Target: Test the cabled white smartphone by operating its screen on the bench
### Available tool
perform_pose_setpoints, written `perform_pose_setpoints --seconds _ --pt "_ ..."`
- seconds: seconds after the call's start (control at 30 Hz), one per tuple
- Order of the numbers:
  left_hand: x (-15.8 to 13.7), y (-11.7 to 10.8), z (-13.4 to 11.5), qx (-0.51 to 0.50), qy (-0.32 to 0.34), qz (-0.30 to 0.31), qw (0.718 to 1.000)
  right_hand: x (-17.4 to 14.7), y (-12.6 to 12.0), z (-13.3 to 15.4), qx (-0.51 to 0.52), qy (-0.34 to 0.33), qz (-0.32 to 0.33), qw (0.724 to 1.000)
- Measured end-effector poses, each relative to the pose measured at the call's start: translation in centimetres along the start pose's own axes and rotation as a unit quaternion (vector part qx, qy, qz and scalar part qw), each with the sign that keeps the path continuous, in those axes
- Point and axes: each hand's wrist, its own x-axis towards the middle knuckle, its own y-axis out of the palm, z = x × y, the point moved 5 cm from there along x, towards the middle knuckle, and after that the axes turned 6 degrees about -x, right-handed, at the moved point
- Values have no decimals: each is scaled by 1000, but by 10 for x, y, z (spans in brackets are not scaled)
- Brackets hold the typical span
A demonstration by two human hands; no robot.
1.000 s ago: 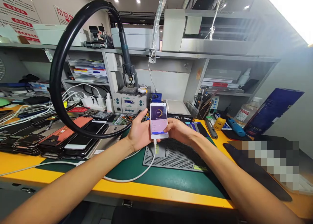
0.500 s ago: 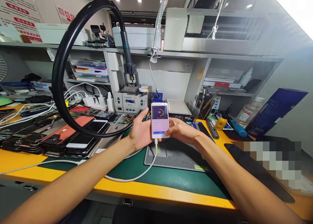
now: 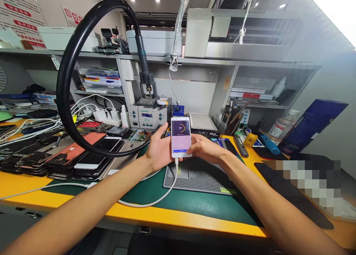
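Observation:
A white smartphone (image 3: 181,137) is held upright above the bench, its lit screen showing a ring-shaped gauge on dark and a list on pink. My left hand (image 3: 160,147) grips it from the left side and behind, thumb pointing up and apart from the edge. My right hand (image 3: 204,148) holds the lower right edge, with the thumb at the bottom of the screen. The fingers behind the phone are partly hidden. From the phone's lower end a white charging cable (image 3: 169,191) loops down to the left over the green mat (image 3: 194,207).
Stacks of phones and phone parts (image 3: 63,151) cover the left of the bench. A thick black hose (image 3: 61,84) arches over them from a hot-air station (image 3: 147,115). A grey perforated pad (image 3: 200,180) lies beneath the phone. A yellow bottle (image 3: 250,140) stands right.
The view has shifted very slightly. Both hands keep the same hold on the phone, and its screen looks almost the same.

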Motion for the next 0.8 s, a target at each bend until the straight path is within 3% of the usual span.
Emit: perform_pose_setpoints --seconds 0.8 --pt "1 0 1 -2 -6 0 1000 8 -3 -9 48 27 -8 998"
